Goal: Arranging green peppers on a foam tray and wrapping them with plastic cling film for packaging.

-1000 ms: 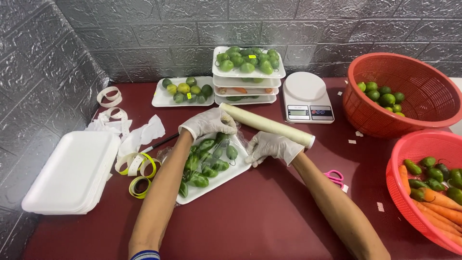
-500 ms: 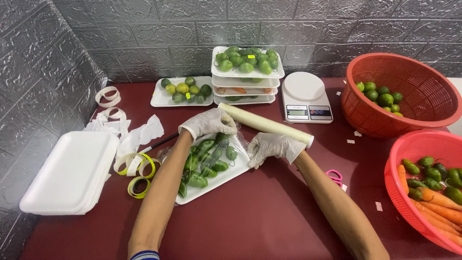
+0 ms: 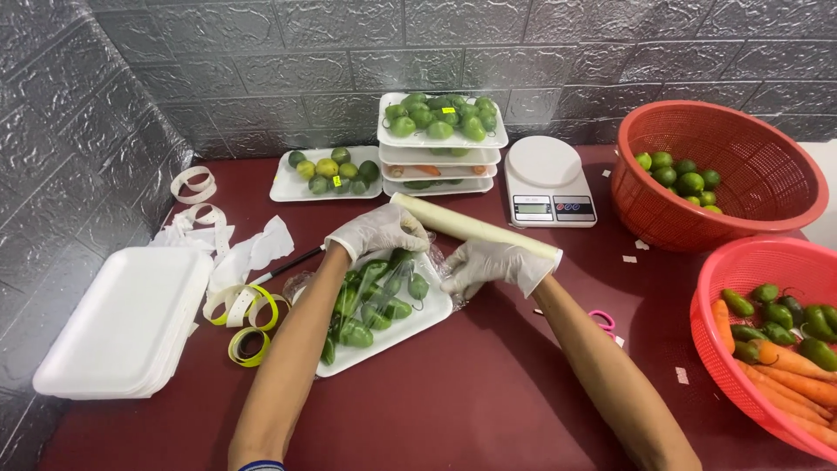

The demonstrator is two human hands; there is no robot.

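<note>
Tray (image 3: 432,321): sits mid-table, loaded with green peppers (image 3: 375,301).
Film: covers the tray's far part; near part looks unwrapped.
Roll (image 3: 475,229): lies just behind the tray.
Left hand (image 3: 377,232): your gloved fingers close on the roll end.
Right hand (image 3: 493,264): presses flat on film at the tray edge; fingers spread.
Done: three wrapped trays (image 3: 442,157) stacked behind.

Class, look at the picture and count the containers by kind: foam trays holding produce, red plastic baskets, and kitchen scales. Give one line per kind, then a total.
Foam trays holding produce: 5, the tray of green chillies under the hands, the tray of limes, and a stack of three
Red plastic baskets: 2, far basket, near basket
Kitchen scales: 1
Total: 8
</note>
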